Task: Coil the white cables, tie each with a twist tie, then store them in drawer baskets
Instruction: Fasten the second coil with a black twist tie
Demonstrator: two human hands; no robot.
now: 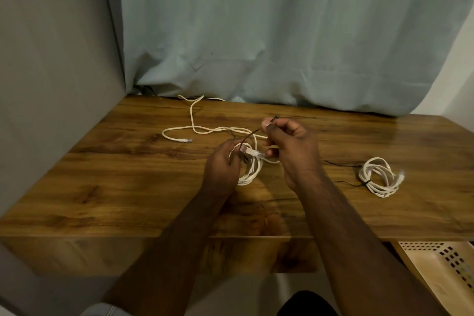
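- The left hand (223, 161) was at the centre of the bench (102, 187), with its fingers curled around a coil of white cable (250, 169).
- This coil hung from the left hand and reached to the bench surface; one clear plug (254, 153) stuck out toward 3 o'clock.
- The right hand (289, 146) was just beside it at 3 o'clock, a little higher, and pinched a thin dark twist tie (252, 133) between thumb and fingertip.
- The tie ran from the right hand down toward the left hand and passed over the coil; its end near the left hand was partly hidden.
- A loose cable (195, 126) lay uncoiled on the bench at 11 o'clock from the hands, and its plug end (185, 140) pointed toward 3 o'clock.
- It reached back to the far edge of the bench, under the pale curtain (282, 33).
- A finished coil (379, 177) lay on the bench at 3 o'clock, well apart from the hands, with a dark tie around its near-left side.
- Other thin dark ties (341, 163) lay on the bench between the right arm and that finished coil.
- A beige plastic basket (441, 274) with holes in its wall was at 5 o'clock, below the bench edge.
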